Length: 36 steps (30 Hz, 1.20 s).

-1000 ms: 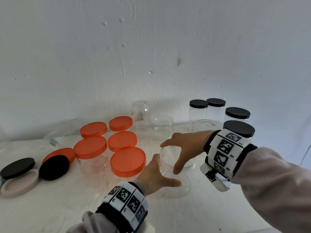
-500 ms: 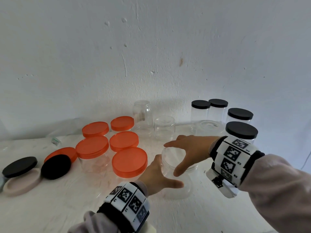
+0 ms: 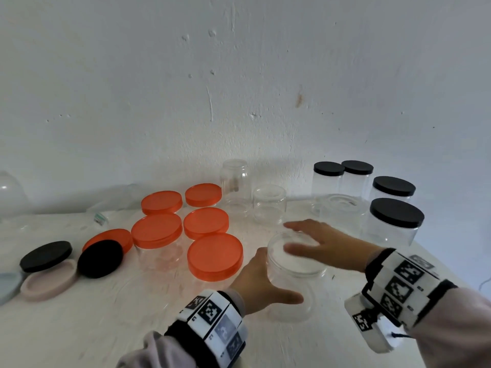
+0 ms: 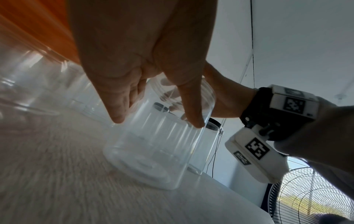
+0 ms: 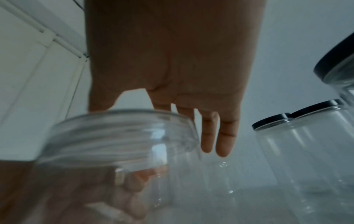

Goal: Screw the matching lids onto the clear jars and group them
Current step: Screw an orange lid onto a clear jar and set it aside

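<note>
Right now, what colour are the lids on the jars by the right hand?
Black; the lids on those jars show best in the head view.

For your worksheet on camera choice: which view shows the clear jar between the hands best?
The left wrist view: the clear jar shows whole, base to rim. The head view has hands covering parts of it; the right wrist view shows mainly its blurred rim.

Scuffed white wall (image 3: 239, 75), white table (image 3: 79, 328), standing fan (image 4: 310, 195)
</note>
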### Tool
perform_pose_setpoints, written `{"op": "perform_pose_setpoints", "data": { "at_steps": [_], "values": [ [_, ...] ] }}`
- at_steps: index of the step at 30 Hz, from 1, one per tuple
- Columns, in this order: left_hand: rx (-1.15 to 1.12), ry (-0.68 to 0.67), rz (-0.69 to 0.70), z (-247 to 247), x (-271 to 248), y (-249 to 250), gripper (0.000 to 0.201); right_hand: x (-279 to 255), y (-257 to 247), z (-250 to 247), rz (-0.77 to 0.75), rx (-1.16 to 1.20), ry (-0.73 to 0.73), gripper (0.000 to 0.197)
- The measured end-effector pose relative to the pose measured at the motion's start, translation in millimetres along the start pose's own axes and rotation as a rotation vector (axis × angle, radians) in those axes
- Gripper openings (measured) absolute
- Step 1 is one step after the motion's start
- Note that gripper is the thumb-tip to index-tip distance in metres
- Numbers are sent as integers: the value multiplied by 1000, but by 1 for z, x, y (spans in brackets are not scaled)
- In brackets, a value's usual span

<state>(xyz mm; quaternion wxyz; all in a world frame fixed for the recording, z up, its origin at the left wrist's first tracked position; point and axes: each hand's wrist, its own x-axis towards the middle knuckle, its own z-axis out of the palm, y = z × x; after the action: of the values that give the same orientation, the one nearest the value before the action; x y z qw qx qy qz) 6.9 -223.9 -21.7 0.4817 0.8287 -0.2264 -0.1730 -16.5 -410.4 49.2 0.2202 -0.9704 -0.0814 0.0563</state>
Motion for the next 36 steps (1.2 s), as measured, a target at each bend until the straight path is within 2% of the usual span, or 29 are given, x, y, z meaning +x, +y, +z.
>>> {"op": "perform_pose_setpoints", "data": {
  "at_steps": [2, 5, 8, 11, 15, 18, 23, 26, 29, 32, 36],
  "values": [
    [-4, -7, 0, -1, -3, 0, 104, 9, 6, -9, 82, 18, 119, 86],
    [-14, -15, 8, -3, -6, -2, 105, 28, 19, -18, 243, -15, 303, 68],
    [-47, -17, 17, -7, -13, -4, 104, 46, 29, -23, 393, -69, 382, 65],
    [-97, -10, 41, -12, -23, -3, 102, 59, 41, -26, 500, -172, 393, 65],
    [-196, -11, 91, -29, -37, 9, 82, 72, 52, -30, 649, -290, 348, 66],
    [-211, 6, 148, -57, -49, 25, 86, 80, 55, -31, 742, -333, 304, 69],
    [-274, 52, 261, -132, -70, 46, 87, 84, 63, -32, 859, -321, 285, 79],
    [-249, 149, 279, -181, -76, 47, 82, 86, 64, -36, 854, -321, 300, 80],
    [-231, 364, 272, -231, -67, 34, 98, 88, 64, -38, 848, -319, 309, 79],
    [-212, 592, 185, -279, -45, 8, 109, 90, 62, -36, 836, -309, 324, 80],
    [-216, 807, 70, -318, -11, -38, 106, 91, 52, -31, 799, -281, 339, 78]
  ]
}}
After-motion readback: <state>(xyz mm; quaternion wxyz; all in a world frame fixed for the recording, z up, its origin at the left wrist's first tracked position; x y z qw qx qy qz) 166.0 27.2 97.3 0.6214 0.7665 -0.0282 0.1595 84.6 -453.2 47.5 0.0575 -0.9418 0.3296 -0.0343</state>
